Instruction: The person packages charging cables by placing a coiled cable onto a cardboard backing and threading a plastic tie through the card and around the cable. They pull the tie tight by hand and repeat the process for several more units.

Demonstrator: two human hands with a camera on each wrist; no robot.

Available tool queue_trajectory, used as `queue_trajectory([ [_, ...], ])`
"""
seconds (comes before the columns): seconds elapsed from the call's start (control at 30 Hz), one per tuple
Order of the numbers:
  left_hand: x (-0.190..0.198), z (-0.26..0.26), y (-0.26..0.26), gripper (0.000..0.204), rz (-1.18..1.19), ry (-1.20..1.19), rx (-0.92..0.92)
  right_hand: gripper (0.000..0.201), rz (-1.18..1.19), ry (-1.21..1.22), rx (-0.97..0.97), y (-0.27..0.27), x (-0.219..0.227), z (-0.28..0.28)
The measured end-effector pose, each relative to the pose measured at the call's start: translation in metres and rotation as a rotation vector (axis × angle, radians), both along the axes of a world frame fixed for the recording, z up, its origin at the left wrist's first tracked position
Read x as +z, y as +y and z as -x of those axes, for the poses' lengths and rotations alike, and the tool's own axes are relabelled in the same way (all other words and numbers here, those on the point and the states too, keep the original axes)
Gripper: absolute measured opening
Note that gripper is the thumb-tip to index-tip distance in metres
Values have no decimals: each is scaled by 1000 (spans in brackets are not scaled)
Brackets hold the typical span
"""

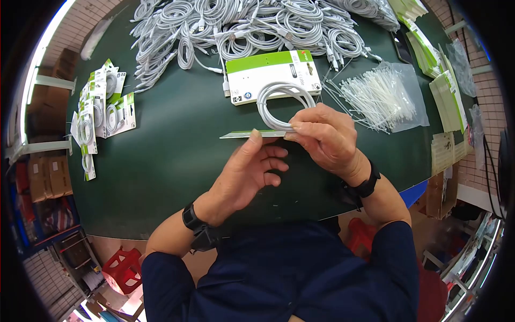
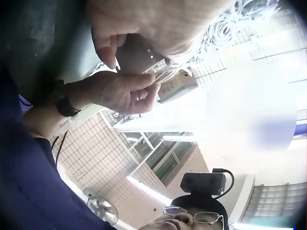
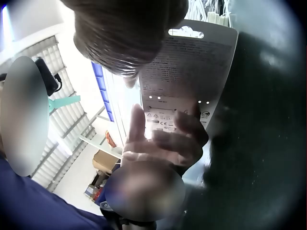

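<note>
Your right hand (image 1: 330,138) pinches the round pale-grey cable coil (image 1: 263,109) between its fingers; your left hand (image 1: 242,176), fingers parted, meets the thin green-and-white card (image 1: 236,134). You're likely fitting coil to card; next calls for lining them up. The coil stands out leftward from your right fingers.

On the white-and-green card (image 1: 257,75) lying on the table (image 1: 177,177), the word "cable" (image 1: 299,85) is legible; smaller lettering beside it blurs. A round blue emblem (image 1: 247,95) stands near that card's lower edge. The raised card (image 3: 192,57), seen from behind in the right wrist view, carries dense lines of small print, unreadable, above a row of symbols including a CE mark (image 3: 163,123). The packaged cards (image 1: 127,115) at the left bear print too small to read.
</note>
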State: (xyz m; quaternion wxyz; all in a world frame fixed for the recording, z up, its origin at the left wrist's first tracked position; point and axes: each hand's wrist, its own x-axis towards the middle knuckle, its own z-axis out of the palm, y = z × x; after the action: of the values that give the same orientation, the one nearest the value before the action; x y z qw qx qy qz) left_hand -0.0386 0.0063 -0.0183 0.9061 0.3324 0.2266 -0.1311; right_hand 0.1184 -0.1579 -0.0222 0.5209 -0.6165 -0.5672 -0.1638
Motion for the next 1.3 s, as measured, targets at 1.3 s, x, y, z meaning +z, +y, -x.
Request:
queue_trajectory([
  [1.3,21,-71,-10,29,-538,-224,158,25,212,287,24,-8,22,-20],
])
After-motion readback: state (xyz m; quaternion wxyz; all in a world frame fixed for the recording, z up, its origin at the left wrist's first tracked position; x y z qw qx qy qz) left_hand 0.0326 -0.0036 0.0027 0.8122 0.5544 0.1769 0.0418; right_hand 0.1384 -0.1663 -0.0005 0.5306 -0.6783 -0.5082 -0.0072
